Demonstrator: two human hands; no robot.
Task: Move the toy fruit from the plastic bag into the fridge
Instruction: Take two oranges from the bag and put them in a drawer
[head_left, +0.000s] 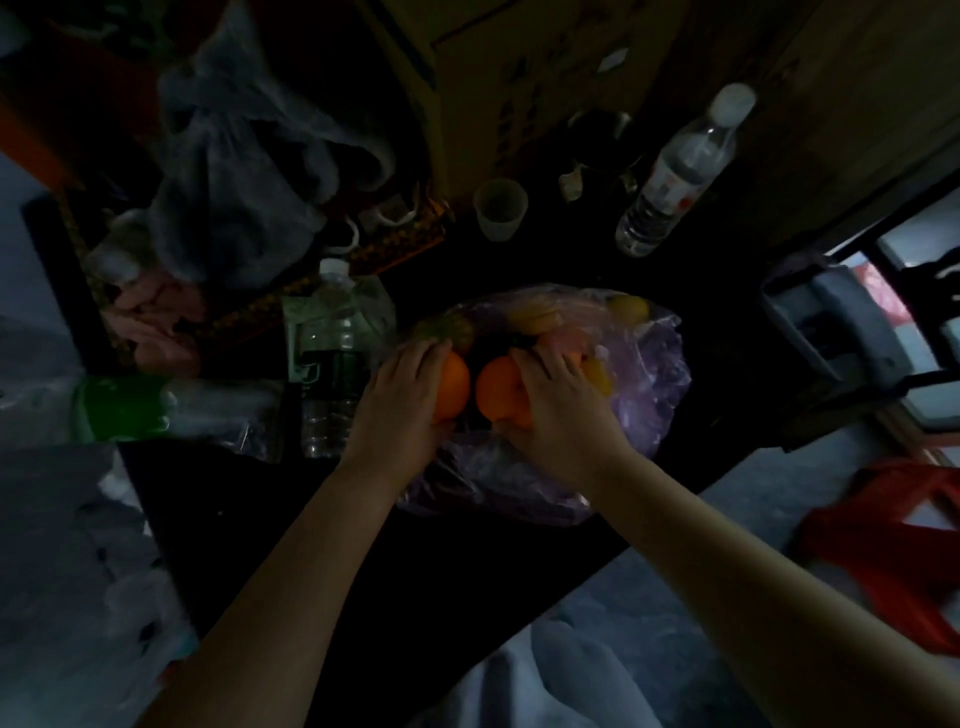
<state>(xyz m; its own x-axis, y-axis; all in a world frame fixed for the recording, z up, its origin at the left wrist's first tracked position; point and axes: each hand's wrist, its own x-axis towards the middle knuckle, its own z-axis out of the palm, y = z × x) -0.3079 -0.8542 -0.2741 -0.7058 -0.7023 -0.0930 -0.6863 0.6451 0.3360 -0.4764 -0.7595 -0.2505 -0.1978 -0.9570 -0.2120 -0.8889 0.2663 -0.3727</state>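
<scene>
At the pick-up step, with the left hand (402, 395) curled round an orange (452, 387) and the right hand (558, 410) curled round a second orange (496, 387), both at the mouth of the bag (649, 384) on the dark table (363, 545). More fruit (532, 318) left inside the bag, yellow and pink among it; no fridge in view. Next, by judgement: lift both clear without snagging the plastic, then turn and find the fridge

The left hand (402, 397) and right hand (563, 410) each hide part of an orange toy fruit (454, 382); deeper pieces (530, 319) in the plastic bag (654, 384) blur together.
</scene>
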